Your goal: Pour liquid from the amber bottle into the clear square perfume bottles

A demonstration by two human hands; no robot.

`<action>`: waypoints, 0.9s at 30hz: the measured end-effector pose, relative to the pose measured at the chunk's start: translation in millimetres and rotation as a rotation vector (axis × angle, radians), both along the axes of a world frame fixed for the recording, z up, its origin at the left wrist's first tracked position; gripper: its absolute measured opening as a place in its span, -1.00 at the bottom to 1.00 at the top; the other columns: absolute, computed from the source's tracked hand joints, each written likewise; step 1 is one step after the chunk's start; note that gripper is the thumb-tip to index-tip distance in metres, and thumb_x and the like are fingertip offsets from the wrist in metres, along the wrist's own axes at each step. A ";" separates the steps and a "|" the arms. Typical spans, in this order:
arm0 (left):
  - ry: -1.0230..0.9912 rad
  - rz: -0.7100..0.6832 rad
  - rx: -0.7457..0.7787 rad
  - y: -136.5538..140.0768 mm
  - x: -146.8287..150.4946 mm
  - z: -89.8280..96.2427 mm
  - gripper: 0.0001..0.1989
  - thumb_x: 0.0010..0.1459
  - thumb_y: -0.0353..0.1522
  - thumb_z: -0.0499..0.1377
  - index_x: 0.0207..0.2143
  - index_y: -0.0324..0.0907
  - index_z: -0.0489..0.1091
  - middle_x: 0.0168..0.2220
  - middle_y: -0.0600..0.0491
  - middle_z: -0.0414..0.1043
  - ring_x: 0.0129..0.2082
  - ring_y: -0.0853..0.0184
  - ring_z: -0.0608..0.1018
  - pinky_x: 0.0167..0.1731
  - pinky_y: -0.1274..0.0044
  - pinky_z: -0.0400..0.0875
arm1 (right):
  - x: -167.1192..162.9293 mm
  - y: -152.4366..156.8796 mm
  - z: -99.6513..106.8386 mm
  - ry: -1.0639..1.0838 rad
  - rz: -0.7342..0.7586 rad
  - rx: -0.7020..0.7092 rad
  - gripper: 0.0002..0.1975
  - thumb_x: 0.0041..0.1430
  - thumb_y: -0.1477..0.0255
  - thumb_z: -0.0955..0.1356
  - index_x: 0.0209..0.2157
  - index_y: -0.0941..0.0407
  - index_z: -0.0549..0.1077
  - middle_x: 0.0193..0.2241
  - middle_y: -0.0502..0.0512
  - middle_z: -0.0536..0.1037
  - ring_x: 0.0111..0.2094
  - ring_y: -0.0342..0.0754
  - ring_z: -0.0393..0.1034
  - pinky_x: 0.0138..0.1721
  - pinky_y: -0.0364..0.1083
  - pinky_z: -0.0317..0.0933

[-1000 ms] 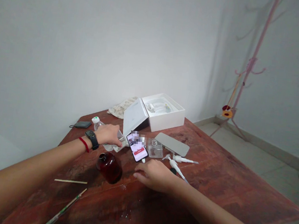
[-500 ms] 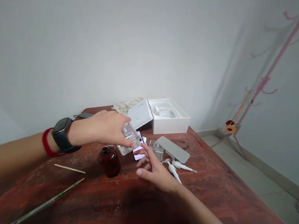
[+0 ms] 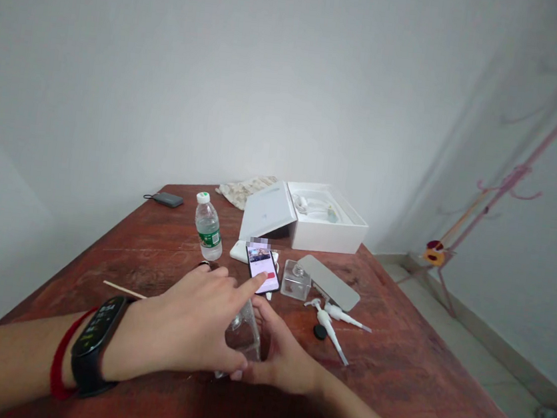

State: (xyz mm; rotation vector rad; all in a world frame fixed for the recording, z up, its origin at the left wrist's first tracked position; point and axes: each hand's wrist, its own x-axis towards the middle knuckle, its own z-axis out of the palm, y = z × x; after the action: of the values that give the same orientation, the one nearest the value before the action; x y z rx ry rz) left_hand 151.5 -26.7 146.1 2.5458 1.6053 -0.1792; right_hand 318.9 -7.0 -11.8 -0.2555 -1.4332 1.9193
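Left hand (image 3: 182,325) and right hand (image 3: 286,357) both grasp one clear bottle (image 3: 246,337) at six o'clock in view, tilted, probably shared between them for steadiness. From it: one phone (image 3: 260,267), twelve o'clock, screen up, presumably for easy reading; one water bottle (image 3: 208,229), eleven, upright; one second bottle (image 3: 294,285), one; two pumps (image 3: 330,330), two to three, lying flat.

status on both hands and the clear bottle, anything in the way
Left hand and right hand both on clear bottle. Bottle partly hidden between them. Phone close beyond, may crowd.
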 end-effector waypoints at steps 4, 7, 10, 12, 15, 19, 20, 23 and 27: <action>-0.138 0.054 0.018 -8.0 -8.3 -11.2 0.12 -0.07 0.06 0.50 0.50 0.07 0.21 0.03 -0.15 0.66 0.03 -0.20 0.63 0.11 0.12 0.45 | 1.1 1.9 -6.2 -0.026 -0.059 0.024 -0.12 -0.06 0.30 0.72 0.22 -0.05 0.32 0.14 0.16 0.57 0.15 0.16 0.55 0.18 0.17 0.41; -0.329 0.088 0.073 -11.9 -26.7 -13.1 0.03 -0.06 0.15 0.47 0.43 0.15 0.32 0.15 -0.08 0.62 0.10 -0.18 0.62 0.15 0.12 0.47 | 3.0 4.4 -15.1 -0.075 -0.108 0.059 -0.13 -0.07 0.34 0.72 0.21 -0.06 0.34 0.10 0.14 0.58 0.14 0.16 0.53 0.16 0.17 0.41; -0.609 0.117 0.159 -11.2 -56.4 -19.7 -0.20 -0.03 0.22 0.42 0.23 0.17 0.52 0.13 0.03 0.65 0.04 -0.07 0.67 0.05 0.22 0.59 | 4.5 6.3 -27.2 -0.155 -0.156 0.089 -0.12 -0.08 0.34 0.72 0.21 -0.07 0.33 0.13 0.17 0.55 0.15 0.18 0.51 0.18 0.19 0.38; -0.790 0.195 0.258 -6.2 -79.8 -31.6 -0.35 0.06 0.20 0.38 0.08 0.07 0.61 -0.12 0.04 0.72 -0.18 0.06 0.71 -0.14 0.32 0.64 | 4.8 6.5 -33.6 -0.200 -0.182 0.098 -0.10 -0.10 0.32 0.73 0.21 -0.06 0.32 0.16 0.20 0.54 0.18 0.19 0.48 0.22 0.21 0.33; -0.883 0.393 0.475 8.8 -114.8 -61.4 -0.51 0.26 0.13 0.24 -0.11 -0.05 0.62 -0.48 0.10 0.59 -0.49 0.21 0.61 -0.41 0.45 0.53 | 4.0 5.7 -36.7 -0.241 -0.191 0.051 -0.08 -0.14 0.30 0.74 0.19 -0.05 0.31 0.16 0.20 0.52 0.18 0.20 0.49 0.23 0.22 0.32; -0.990 0.493 0.572 29.3 -144.8 -104.5 -0.54 0.40 0.01 0.07 -0.19 -0.14 0.57 -0.42 0.02 0.61 -0.40 0.19 0.66 -0.30 0.44 0.56 | 2.9 6.1 -31.2 -0.256 -0.178 -0.002 -0.09 -0.15 0.32 0.74 0.18 -0.06 0.31 0.10 0.17 0.56 0.09 0.16 0.55 0.12 0.15 0.42; -1.016 0.477 0.546 31.8 -146.9 -112.2 -0.54 0.42 0.00 0.06 -0.16 -0.14 0.56 -0.34 -0.01 0.65 -0.32 0.17 0.69 -0.22 0.42 0.59 | 3.1 6.7 -29.6 -0.258 -0.185 -0.002 -0.09 -0.15 0.33 0.74 0.18 -0.06 0.31 0.09 0.17 0.57 0.08 0.15 0.56 0.10 0.14 0.44; -1.032 0.361 0.461 32.4 -142.0 -126.6 -0.52 0.45 -0.01 0.03 0.04 -0.17 0.50 -0.07 -0.11 0.68 -0.04 0.07 0.70 0.02 0.34 0.58 | 5.3 9.1 -27.0 -0.275 -0.227 0.011 -0.09 -0.14 0.30 0.74 0.18 -0.06 0.33 0.08 0.17 0.59 0.07 0.16 0.56 0.08 0.12 0.46; -0.968 0.276 0.316 29.7 -127.6 -140.8 -0.31 0.41 0.07 0.09 0.37 -0.18 0.26 0.27 -0.24 0.51 0.24 -0.07 0.57 0.28 0.14 0.43 | 10.2 11.3 -27.7 -0.308 -0.339 0.053 -0.06 -0.17 0.24 0.74 0.21 -0.05 0.35 0.08 0.19 0.61 0.07 0.19 0.57 0.10 0.15 0.47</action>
State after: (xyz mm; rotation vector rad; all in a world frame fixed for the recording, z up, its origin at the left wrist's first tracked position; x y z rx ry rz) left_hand 23.8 3.1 5.3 1.9638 1.5535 1.2044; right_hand 329.1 4.4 -39.6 -0.7461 -1.5192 1.6109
